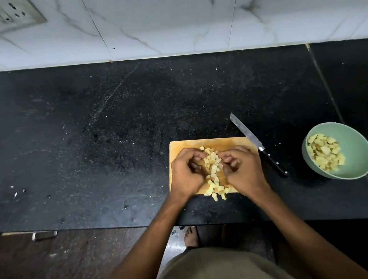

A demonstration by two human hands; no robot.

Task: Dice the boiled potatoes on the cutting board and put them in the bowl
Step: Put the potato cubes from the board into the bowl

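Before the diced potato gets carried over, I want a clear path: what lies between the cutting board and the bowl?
In the head view, the knife lies on the counter between the cutting board and the bowl.

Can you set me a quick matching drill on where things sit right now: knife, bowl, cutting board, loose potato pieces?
Column 1:
1. knife
2. bowl
3. cutting board
4. fallen potato pieces

Column 2:
A. under both hands, carrying the diced pile
B. on the black counter, just off the board's near edge
C. far right, already holding diced potato
D. lying unheld between board and bowl, blade partly over the board's corner

Pairs: 1-D, 2-C, 3-A, 4-B
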